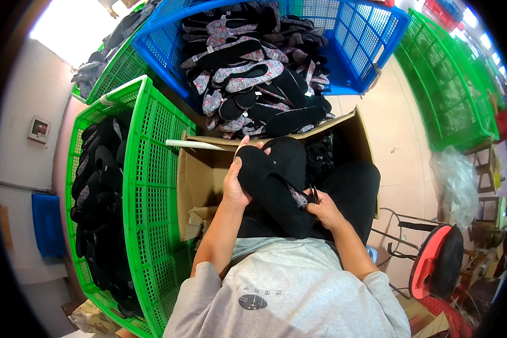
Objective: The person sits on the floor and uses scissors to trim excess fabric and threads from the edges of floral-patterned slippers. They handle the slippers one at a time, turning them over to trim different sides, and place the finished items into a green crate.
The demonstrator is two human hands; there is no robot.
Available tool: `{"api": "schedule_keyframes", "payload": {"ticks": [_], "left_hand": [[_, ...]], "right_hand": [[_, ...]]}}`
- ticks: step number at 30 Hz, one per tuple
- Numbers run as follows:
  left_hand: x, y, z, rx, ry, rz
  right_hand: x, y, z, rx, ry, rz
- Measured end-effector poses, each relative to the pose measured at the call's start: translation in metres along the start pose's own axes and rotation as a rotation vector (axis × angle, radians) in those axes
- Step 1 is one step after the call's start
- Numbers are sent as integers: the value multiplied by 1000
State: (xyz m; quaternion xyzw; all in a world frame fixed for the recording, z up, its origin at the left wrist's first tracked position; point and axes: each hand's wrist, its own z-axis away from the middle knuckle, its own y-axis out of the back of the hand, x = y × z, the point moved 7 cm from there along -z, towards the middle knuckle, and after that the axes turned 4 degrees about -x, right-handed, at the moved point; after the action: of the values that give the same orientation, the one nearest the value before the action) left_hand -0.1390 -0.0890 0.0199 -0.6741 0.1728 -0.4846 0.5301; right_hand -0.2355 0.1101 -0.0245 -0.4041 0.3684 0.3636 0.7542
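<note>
A black slipper (273, 188) lies over my lap, its sole side up toward the left. My left hand (236, 183) is closed round its left end, thumb on top and fingertips showing beyond the edge. Floral lining (298, 198) shows at the slipper's opening. There my right hand (325, 209) is closed on small dark thread snips (314, 195), whose thin points stick up beside the lining; the rest of them is hidden. A white stick (200, 145) reaches from the box's left edge toward my left hand; whether I touch it is unclear.
An open cardboard box (194, 174) stands before my knees. Beyond it, a blue crate (352, 48) holds a heap of floral-lined slippers (248, 76). A green crate (143, 197) of black slippers stands close at left. At right are a red-black seat (434, 262) and plastic sheeting (455, 183).
</note>
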Motion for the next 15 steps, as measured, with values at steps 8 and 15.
{"api": "schedule_keyframes", "payload": {"ticks": [8, 15], "left_hand": [[-17, 3, 8, 203, 40, -149], [-18, -4, 10, 336, 37, -290]], "right_hand": [[-11, -7, -14, 42, 136, 353], [-2, -4, -20, 251, 152, 481]]}}
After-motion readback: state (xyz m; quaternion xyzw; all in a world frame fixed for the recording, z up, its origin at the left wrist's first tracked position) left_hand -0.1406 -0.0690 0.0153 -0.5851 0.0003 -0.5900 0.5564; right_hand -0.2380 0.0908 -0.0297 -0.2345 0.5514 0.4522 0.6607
